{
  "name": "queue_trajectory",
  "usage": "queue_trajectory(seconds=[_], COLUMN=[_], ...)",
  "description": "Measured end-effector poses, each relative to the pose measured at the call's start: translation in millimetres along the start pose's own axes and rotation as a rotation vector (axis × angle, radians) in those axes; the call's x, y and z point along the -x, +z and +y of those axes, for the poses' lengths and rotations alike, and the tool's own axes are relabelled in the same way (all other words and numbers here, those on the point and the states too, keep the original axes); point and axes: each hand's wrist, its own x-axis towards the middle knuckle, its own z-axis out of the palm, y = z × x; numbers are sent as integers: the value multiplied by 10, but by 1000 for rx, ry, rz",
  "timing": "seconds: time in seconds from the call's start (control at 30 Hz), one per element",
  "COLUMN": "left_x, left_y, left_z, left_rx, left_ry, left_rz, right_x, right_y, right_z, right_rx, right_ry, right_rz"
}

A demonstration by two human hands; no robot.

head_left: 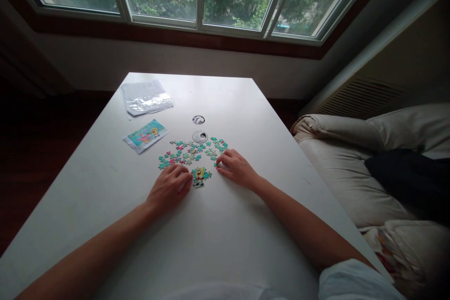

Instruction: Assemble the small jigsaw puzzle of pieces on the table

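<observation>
A small joined section of a jigsaw puzzle [199, 176] lies flat on the white table, showing a yellow square cartoon figure. My left hand [171, 181] rests at its left edge, fingers curled and closed, fingertips against that edge. To the right of the section, my right hand [238, 168] has thumb and fingers closed at a small green puzzle piece [215, 165], mostly hidden by the fingertips. Loose puzzle pieces [190, 153], mostly teal and pale green with some pink, are scattered just beyond both hands.
Two round items, a silvery disc [200, 137] and a smaller disc [198, 120], lie beyond the pieces. On the left are a colourful cartoon picture card [147, 135] and a clear plastic sleeve [147, 98]. A beige sofa [337, 168] stands along the table's right side, below a window [200, 23].
</observation>
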Motion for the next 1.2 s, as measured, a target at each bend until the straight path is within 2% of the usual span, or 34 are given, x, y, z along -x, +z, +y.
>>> queue_trajectory(seconds=[0.2,0.43,0.6,0.73,0.9,1.2], left_x=[1,-6,-9,-30,-62,-80], left_y=[11,11,24,44,56,75], left_z=[-3,1,14,64,128,169], left_rx=[-7,-4,55,128,191,466], left_ry=[-9,-6,-10,-50,-87,-204], left_rz=[-3,-4,26,84,151,148], right_x=[-15,-20,-33,-40,-15,-47], right_y=[-2,15,64,81,125,145], right_z=[-26,-38,-142,-307,-490,-609], right_rx=[-32,-140,-395,-578,-774,-682], right_ry=[-27,11,90,184,172,90], right_rz=[1,-7,68,46,-21,27])
